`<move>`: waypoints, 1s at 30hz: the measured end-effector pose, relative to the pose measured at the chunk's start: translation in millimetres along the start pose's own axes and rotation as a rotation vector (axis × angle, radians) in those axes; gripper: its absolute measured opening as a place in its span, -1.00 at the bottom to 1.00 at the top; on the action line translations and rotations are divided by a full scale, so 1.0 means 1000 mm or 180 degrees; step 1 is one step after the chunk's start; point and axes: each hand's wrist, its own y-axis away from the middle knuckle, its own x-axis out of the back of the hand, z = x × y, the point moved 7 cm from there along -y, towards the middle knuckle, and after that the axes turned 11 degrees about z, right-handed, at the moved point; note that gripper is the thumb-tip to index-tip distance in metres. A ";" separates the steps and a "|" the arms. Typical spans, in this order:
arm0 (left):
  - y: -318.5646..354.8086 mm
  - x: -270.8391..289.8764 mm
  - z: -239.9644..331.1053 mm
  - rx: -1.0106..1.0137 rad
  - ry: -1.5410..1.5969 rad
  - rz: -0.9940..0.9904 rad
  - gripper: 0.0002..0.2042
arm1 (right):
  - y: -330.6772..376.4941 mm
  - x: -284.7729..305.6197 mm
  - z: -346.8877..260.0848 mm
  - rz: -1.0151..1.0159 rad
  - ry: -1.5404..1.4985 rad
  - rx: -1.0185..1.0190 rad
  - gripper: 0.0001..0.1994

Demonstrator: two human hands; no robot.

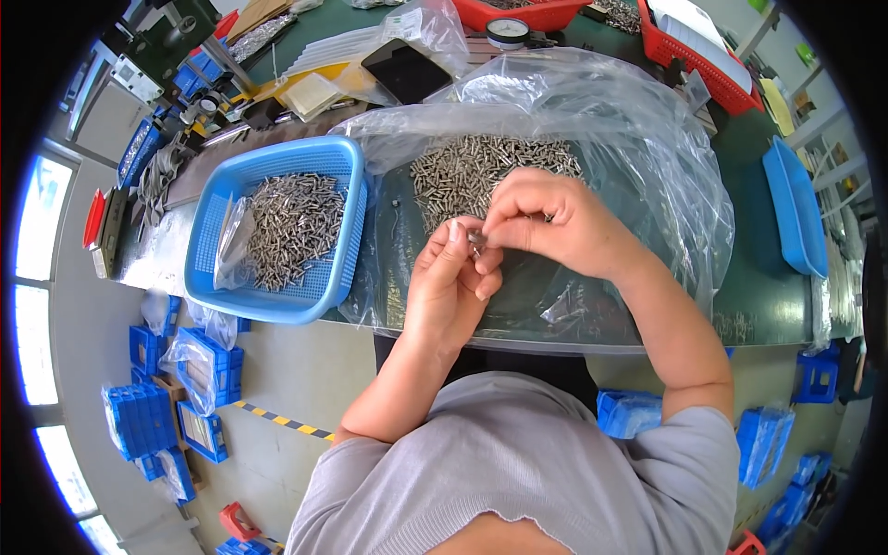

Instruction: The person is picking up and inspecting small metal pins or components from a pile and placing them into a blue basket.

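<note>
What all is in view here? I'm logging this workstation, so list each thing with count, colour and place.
Small metal part: one, silver, pinched between both hands' fingertips.
Loose metal parts: a heap, silver, on the plastic sheet beyond the hands.
Plastic sheet: one, clear, spread over the table.
Basket: one, blue, left of the sheet, holding more silver parts.
Table: one, dark green.
Red baskets: two, far edge of the table.
Blue tray: one, right side.
Dial gauge: one, white face, far edge.
Blue bins: many, on the floor.
Left hand: holding the part.
Right hand: holding the part.
</note>
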 end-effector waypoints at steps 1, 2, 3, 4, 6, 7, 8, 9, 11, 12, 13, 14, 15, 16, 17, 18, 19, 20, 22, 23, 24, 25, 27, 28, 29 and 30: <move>0.001 -0.002 0.001 0.0021 0.0097 -0.0130 -0.78 | -0.002 0.004 0.002 0.0055 0.0024 -0.0165 -0.94; 0.001 -0.001 0.002 0.0030 0.0097 -0.0122 -0.78 | -0.003 0.010 0.006 0.0205 0.0208 -0.0381 -0.93; 0.000 -0.001 0.002 0.0028 0.0140 -0.0037 -0.78 | -0.002 0.015 0.010 0.0206 0.0212 -0.0391 -0.93; 0.000 0.001 0.003 0.0025 0.0184 0.0050 -0.78 | -0.001 0.017 0.011 -0.0006 0.0818 -0.0135 -0.90; -0.001 0.002 0.002 0.0056 0.0243 0.0002 -0.78 | 0.003 0.013 0.015 -0.0357 0.1441 0.0074 -0.82; -0.001 0.003 0.003 0.0045 0.0249 0.0044 -0.78 | 0.004 0.011 0.017 -0.0359 0.1442 0.0064 -0.82; -0.002 0.004 0.003 0.0032 0.0254 0.0087 -0.77 | 0.005 0.010 0.015 -0.0276 0.1597 0.0206 -0.82; -0.002 0.004 0.003 0.0036 0.0259 0.0091 -0.77 | 0.005 0.008 0.015 -0.0193 0.1750 0.0351 -0.82; -0.001 0.003 0.003 0.0020 0.0371 0.0009 -0.77 | 0.004 0.004 0.019 -0.0090 0.1813 0.0383 -0.82; -0.001 0.003 0.003 0.0025 0.0376 0.0010 -0.77 | 0.003 0.003 0.019 0.0016 0.1877 0.0420 -0.83; -0.001 0.002 0.003 0.0016 0.0369 0.0017 -0.77 | 0.003 0.002 0.019 0.0015 0.1880 0.0414 -0.83; -0.001 0.002 0.003 0.0008 0.0361 0.0022 -0.76 | 0.002 0.002 0.016 0.0057 0.1960 0.0500 -0.83; -0.001 0.002 0.003 0.0011 0.0358 0.0028 -0.76 | 0.002 0.001 0.015 0.0098 0.2031 0.0587 -0.84; -0.001 0.003 0.004 0.0011 0.0367 0.0025 -0.76 | 0.002 0.000 0.014 0.0100 0.2027 0.0582 -0.84; -0.001 0.003 0.004 0.0012 0.0374 0.0020 -0.76 | 0.002 -0.001 0.013 0.0082 0.2149 0.0639 -0.87; -0.001 0.002 0.004 0.0017 0.0369 0.0021 -0.76 | 0.002 -0.002 0.012 0.0066 0.2272 0.0698 -0.90; -0.001 0.002 0.004 -0.0009 0.0368 0.0029 -0.76 | 0.002 -0.001 0.012 0.0072 0.2271 0.0694 -0.90; -0.001 0.002 0.005 -0.0035 0.0368 0.0036 -0.76 | 0.003 -0.001 0.011 0.0048 0.2197 0.0671 -0.89; -0.001 0.003 0.005 -0.0036 0.0388 0.0015 -0.76 | 0.004 0.001 0.011 0.0030 0.2124 0.0647 -0.87; 0.000 0.003 0.005 -0.0043 0.0413 -0.0005 -0.76 | 0.003 0.002 0.012 0.0028 0.1973 0.0535 -0.87; -0.001 0.003 0.005 -0.0045 0.0410 -0.0013 -0.76 | 0.002 0.004 0.014 0.0027 0.1826 0.0428 -0.88; 0.000 0.002 0.004 -0.0041 0.0387 -0.0035 -0.76 | 0.002 0.005 0.013 0.0031 0.1830 0.0436 -0.88; 0.000 0.001 0.004 -0.0047 0.0361 -0.0063 -0.76 | 0.002 0.006 0.015 0.0045 0.1798 0.0320 -0.89; 0.000 0.001 0.004 -0.0051 0.0337 -0.0055 -0.77 | 0.001 0.006 0.014 0.0046 0.1799 0.0331 -0.89; -0.001 0.001 0.004 -0.0056 0.0313 -0.0048 -0.77 | 0.001 0.007 0.017 0.0107 0.1685 0.0160 -0.91; 0.000 0.001 0.005 -0.0066 0.0316 -0.0049 -0.77 | 0.000 0.009 0.019 0.0161 0.1568 -0.0015 -0.92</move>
